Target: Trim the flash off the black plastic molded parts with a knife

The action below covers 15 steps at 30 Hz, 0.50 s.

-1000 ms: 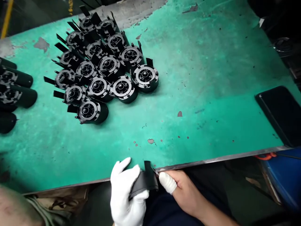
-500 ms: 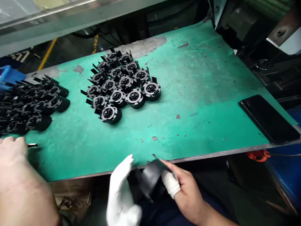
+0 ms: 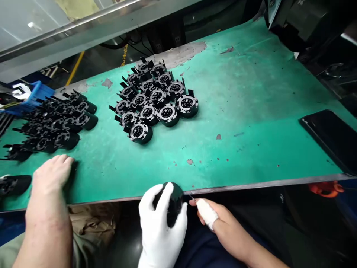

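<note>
My left hand (image 3: 164,219), in a white glove, is closed over a black round plastic housing (image 3: 175,199) at the table's front edge. Its fingers spread across the smooth dark side of the part. Just to the right is my right hand (image 3: 213,216), bare except for a white wrap on the thumb. Its thumb and forefinger pinch a thin, pointed, blade-like tool (image 3: 191,196), whose tip points at the housing. Most of the tool is hidden in the hand. Beyond, several similar black housings (image 3: 158,96) stand grouped on the green table (image 3: 245,85).
A second cluster of black housings (image 3: 55,123) stands at the left, near a blue basket (image 3: 41,93). A co-worker's hand (image 3: 52,169) rests on the table's left front, beside another housing (image 3: 16,185). A black phone (image 3: 331,137) lies at the right edge.
My left hand has gone from flat beside the housing to gripping it. The housing has turned and left my right hand, which has drawn slightly right. The view has shifted left.
</note>
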{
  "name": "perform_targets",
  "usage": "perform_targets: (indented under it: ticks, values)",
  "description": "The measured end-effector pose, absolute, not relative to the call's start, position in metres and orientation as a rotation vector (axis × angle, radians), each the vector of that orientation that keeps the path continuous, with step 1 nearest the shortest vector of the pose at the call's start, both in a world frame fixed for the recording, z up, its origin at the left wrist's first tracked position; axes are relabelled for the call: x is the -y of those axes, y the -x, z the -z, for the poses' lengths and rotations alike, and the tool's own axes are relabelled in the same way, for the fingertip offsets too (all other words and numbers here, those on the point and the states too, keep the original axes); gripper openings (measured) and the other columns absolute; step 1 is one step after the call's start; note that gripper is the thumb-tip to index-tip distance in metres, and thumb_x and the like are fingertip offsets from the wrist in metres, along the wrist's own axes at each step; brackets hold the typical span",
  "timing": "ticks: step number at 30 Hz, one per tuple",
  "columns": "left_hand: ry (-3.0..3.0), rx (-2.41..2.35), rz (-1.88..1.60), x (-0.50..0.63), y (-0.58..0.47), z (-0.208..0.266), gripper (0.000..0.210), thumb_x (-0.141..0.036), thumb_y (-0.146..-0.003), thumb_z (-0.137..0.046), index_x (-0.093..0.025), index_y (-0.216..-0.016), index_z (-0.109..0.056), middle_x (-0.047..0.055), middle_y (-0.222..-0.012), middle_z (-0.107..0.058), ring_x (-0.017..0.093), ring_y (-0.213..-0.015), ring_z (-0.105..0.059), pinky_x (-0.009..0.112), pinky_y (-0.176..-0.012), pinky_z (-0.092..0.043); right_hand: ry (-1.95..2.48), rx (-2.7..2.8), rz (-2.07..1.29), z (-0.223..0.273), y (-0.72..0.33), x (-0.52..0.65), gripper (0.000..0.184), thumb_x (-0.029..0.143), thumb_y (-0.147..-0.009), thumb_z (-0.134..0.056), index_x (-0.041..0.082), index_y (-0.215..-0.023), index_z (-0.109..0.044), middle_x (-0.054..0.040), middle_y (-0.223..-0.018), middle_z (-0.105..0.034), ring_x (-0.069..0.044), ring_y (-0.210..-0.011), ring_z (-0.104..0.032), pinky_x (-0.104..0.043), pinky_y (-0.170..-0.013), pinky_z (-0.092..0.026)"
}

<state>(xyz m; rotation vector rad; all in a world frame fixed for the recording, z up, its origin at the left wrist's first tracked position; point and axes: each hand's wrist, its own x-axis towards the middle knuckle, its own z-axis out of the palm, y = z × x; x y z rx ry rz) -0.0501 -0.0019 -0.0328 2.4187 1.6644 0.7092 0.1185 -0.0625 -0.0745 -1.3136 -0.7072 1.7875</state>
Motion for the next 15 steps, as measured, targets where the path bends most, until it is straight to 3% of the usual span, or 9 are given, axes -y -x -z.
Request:
perform_targets:
  ticks: [3, 8, 15]
  values:
    - [-2.448, -1.679, -0.784, 0.004, 0.046, 0.043, 0.051, -0.021, -0.079, -0.079, -0.014, -0.127, -0.061, 0.017, -0.126, -0.053, 0.031, -0.123, -0.054, 0.049, -0.105, -0.051, 1.230, 0.798, -1.768, 0.071, -0.119, 0.053, 0.043, 0.052, -0.102, -0.045, 0.021, -0.112, -0.073, -0.0047, -0.093, -0.069, -0.022, -0.089, -0.060, -0.034, -0.086, -0.048]
    - [-2.461, -1.655, -0.917, 0.006, 0.047, 0.053, 0.053, -0.014, -0.071, -0.084, -0.018, -0.119, -0.063, 0.013, -0.120, -0.053, 0.031, -0.118, -0.059, 0.049, -0.101, -0.054, 1.255, 0.883, -1.740, 0.070, -0.115, 0.040, 0.043, 0.049, -0.102, -0.044, 0.020, -0.093, -0.074, -0.0026, -0.080, -0.069, -0.021, -0.082, -0.062, -0.032, -0.081, -0.051]
    - [-2.444, -1.643, -0.951, 0.000, 0.043, 0.054, 0.046, -0.006, -0.064, -0.085, -0.020, -0.104, -0.065, 0.009, -0.107, -0.057, 0.034, -0.109, -0.065, 0.053, -0.090, -0.059, 1.340, 0.987, -1.684, 0.073, -0.113, 0.036, 0.035, 0.039, -0.103, -0.043, 0.022, -0.087, -0.070, -0.0012, -0.082, -0.069, -0.019, -0.082, -0.062, -0.029, -0.081, -0.048]
